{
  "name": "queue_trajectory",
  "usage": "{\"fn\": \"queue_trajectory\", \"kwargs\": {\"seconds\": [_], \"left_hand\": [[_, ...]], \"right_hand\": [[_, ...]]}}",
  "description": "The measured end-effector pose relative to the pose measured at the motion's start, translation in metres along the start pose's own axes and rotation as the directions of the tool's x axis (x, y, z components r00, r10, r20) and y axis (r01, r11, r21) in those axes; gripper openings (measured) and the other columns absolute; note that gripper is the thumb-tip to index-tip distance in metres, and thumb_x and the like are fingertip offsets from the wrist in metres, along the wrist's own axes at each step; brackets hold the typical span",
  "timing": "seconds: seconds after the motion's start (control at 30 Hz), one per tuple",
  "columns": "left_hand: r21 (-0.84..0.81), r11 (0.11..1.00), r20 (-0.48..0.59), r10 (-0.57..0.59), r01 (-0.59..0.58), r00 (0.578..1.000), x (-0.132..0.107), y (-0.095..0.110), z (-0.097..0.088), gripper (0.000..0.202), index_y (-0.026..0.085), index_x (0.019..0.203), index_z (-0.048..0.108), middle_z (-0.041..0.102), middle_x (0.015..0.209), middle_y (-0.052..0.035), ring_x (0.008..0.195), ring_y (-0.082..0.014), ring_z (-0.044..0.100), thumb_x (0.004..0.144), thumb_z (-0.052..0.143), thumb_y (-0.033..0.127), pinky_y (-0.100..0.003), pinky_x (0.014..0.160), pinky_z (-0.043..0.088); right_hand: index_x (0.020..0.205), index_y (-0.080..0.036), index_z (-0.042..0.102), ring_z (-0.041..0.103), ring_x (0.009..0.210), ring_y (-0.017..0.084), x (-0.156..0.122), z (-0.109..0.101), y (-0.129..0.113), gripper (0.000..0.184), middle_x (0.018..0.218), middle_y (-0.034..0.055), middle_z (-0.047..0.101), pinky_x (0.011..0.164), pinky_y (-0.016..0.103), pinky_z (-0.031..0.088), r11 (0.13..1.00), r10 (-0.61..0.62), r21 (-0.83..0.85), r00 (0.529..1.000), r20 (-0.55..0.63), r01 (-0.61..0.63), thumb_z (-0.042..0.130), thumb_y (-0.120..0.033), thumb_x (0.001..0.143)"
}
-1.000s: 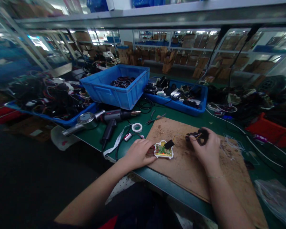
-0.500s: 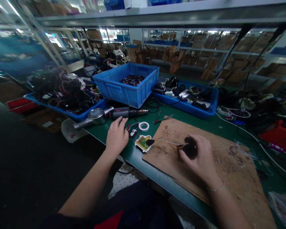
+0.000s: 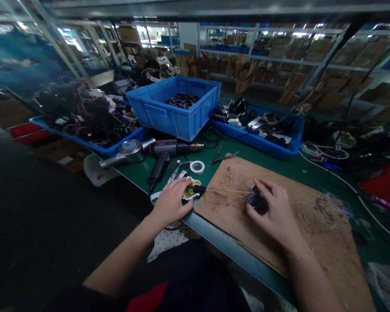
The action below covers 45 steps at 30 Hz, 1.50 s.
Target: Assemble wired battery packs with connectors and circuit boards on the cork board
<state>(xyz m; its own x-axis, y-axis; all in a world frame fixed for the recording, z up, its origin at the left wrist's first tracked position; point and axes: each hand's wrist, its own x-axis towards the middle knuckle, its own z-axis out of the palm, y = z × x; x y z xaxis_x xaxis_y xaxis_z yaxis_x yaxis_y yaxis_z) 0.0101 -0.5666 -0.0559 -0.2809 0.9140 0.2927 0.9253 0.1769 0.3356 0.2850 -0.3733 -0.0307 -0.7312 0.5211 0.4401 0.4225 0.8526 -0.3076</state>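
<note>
My left hand (image 3: 172, 203) is closed around the edge of a small green circuit board (image 3: 190, 191) in a white frame, with the thumb in front and the fingers on top. A black sleeve (image 3: 199, 190) covers the wire ends beside it. Thin yellow and white wires (image 3: 229, 191) run from there to a dark plastic part (image 3: 256, 200). My right hand (image 3: 276, 212) grips this part between thumb and fingers over a worn brown work board (image 3: 224, 216); the palm hides some of it. White tape (image 3: 197, 167) lies just beyond the circuit board.
A heat gun (image 3: 164, 149) lies behind my left hand, with cutting pliers (image 3: 222, 158) to its right. A blue bin of wires (image 3: 165, 117) stands at the back, flanked by a filled left tray (image 3: 117, 149) and right tray (image 3: 276, 149).
My left hand has left the heat gun's handle and come down onto the circuit board. My right hand keeps the dark part, now turned slightly. The view has shifted a little.
</note>
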Motion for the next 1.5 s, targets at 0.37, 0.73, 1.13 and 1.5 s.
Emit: {"fn": "queue_trajectory", "kwargs": {"seconds": [0.37,0.73,1.13,1.5], "left_hand": [[0.041,0.995,0.082,0.088,-0.091,0.993,-0.007,-0.005,-0.016,0.045,0.027,0.135,0.056,0.058,0.145,-0.0065,0.149,-0.0309,0.031,0.091,0.059,0.039,-0.059,0.123,0.009],[-0.045,0.989,0.149,0.143,-0.138,0.978,0.017,0.006,-0.004,0.032,0.029,0.130,0.059,0.066,0.136,-0.0053,0.130,-0.0246,0.056,0.099,0.050,0.030,-0.052,0.119,0.020],[-0.180,0.983,0.105,0.048,-0.029,0.993,0.027,0.009,0.002,0.028,0.029,0.117,0.067,0.073,0.119,-0.0021,0.112,-0.0216,0.065,0.104,0.043,0.034,-0.045,0.106,0.033],[0.072,0.995,-0.069,-0.058,0.063,0.996,0.016,0.050,0.014,0.021,0.034,0.108,0.069,0.074,0.112,-0.0008,0.125,-0.0282,0.057,0.100,0.051,0.027,-0.065,0.114,0.008]], "right_hand": [[0.128,-0.023,0.064,0.048,0.124,0.045,-0.005,-0.007,-0.019,0.050,0.140,0.0158,0.054,0.097,0.066,0.046,0.979,-0.054,-0.184,0.980,0.190,0.089,0.063,-0.042,0.082],[0.138,-0.021,0.047,0.061,0.117,0.039,-0.017,-0.027,0.015,0.084,0.131,0.0168,0.060,0.097,0.058,0.052,0.984,0.170,0.013,0.960,0.223,-0.177,0.073,-0.069,0.073],[0.147,-0.021,0.030,0.060,0.122,0.036,-0.014,-0.014,0.014,0.091,0.138,0.0178,0.055,0.102,0.056,0.051,0.966,0.144,0.193,0.977,0.158,-0.174,0.077,-0.053,0.076],[0.155,-0.033,0.031,0.045,0.136,0.030,-0.005,-0.013,0.010,0.067,0.150,0.0043,0.049,0.113,0.056,0.041,0.976,-0.214,-0.017,0.967,0.136,0.218,0.050,-0.016,0.093]]}}
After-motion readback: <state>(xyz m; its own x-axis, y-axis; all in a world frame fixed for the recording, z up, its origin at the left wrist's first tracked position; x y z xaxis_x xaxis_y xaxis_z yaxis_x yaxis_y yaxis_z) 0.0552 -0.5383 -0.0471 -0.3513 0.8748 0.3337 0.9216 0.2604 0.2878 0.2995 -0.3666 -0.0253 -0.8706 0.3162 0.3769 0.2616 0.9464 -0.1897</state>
